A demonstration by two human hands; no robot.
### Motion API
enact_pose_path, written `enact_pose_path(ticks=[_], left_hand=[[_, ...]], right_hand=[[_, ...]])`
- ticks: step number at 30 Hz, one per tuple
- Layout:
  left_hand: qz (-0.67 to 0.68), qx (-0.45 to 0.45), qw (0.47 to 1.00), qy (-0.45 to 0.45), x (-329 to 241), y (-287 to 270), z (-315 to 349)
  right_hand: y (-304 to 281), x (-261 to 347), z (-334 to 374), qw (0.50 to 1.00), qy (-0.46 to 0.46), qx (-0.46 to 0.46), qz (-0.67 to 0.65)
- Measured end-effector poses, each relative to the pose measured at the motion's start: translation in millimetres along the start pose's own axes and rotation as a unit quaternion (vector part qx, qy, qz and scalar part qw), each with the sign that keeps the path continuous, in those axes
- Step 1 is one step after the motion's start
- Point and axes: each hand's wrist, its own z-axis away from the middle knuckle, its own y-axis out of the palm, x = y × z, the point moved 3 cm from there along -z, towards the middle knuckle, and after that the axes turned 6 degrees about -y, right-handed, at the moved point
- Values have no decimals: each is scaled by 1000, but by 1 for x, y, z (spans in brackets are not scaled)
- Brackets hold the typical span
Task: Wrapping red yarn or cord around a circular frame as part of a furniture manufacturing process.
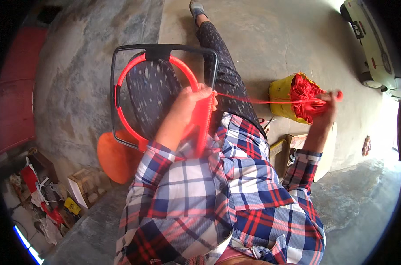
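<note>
A black metal frame [165, 46] with rounded corners lies across my lap, a ring [130, 70] wrapped partly in red cord set inside it. My left hand [196, 98] is closed on the frame's right side, where red wrapping [203, 128] covers the bar; the thumb presses at its upper end. From there a red cord [253, 101] runs nearly straight to my right hand [327, 104], held out to the right. That hand is blurred but closed around the cord, and a bit of red shows beyond its fingers. The ring's lower part is partly hidden by my left forearm.
A yellow container [277, 95] full of red cord stands on the floor beneath my right hand. Wooden pieces [297, 141] lie near my right elbow. An orange rounded object [114, 157], a wooden box [88, 183] and clutter are at left. A car [372, 44] stands far right.
</note>
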Motion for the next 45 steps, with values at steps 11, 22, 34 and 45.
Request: enact_pose_path(ticks=[11, 22, 34, 45], left_hand=[[-18, -22, 1000, -4, -5, 7, 1], [-25, -15, 1000, 7, 7, 20, 13], [-28, -1, 999, 28, 0, 6, 1], [36, 8, 999, -1, -4, 5, -1]], right_hand=[[133, -106, 86, 745, -10, 564, 355], [215, -150, 64, 891, 108, 403, 180], [190, -87, 42, 721, -67, 439, 531], [-118, -64, 6, 969, 105, 49, -216]])
